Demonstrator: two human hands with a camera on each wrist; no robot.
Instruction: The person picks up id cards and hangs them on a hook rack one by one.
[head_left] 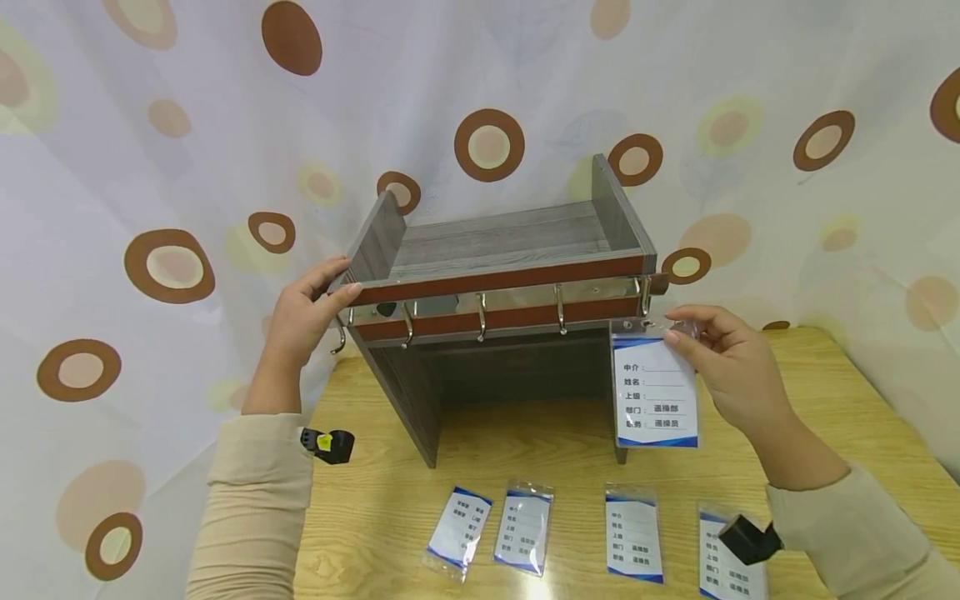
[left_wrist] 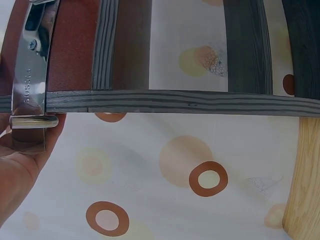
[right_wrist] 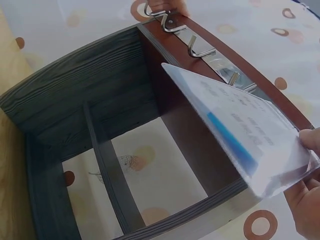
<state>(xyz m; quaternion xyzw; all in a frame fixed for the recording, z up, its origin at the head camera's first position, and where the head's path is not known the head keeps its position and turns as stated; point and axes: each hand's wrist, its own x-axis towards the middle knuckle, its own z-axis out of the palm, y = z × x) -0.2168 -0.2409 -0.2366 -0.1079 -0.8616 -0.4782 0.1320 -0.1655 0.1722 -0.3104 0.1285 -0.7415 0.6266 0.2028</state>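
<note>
A grey wooden shelf [head_left: 502, 237] has a metal strip with several hooks [head_left: 482, 317] along its red-brown front. My left hand [head_left: 303, 308] grips the left end of that front, thumb over the edge, beside the leftmost hook [left_wrist: 34, 121]. With thumb and fingers my right hand [head_left: 731, 362] pinches the upper right corner of a badge card in a clear sleeve [head_left: 655, 392]. The badge card hangs upright, its top edge just under the rightmost hook [head_left: 646, 297]. In the right wrist view the badge card [right_wrist: 235, 125] stands tilted in front of the hook strip.
Several more badge cards lie on the wooden table [head_left: 360, 508] in front of the shelf, among them one turned askew [head_left: 459, 533] at the left and one [head_left: 633, 535] right of the middle. A spotted white curtain [head_left: 420, 75] hangs close behind the shelf.
</note>
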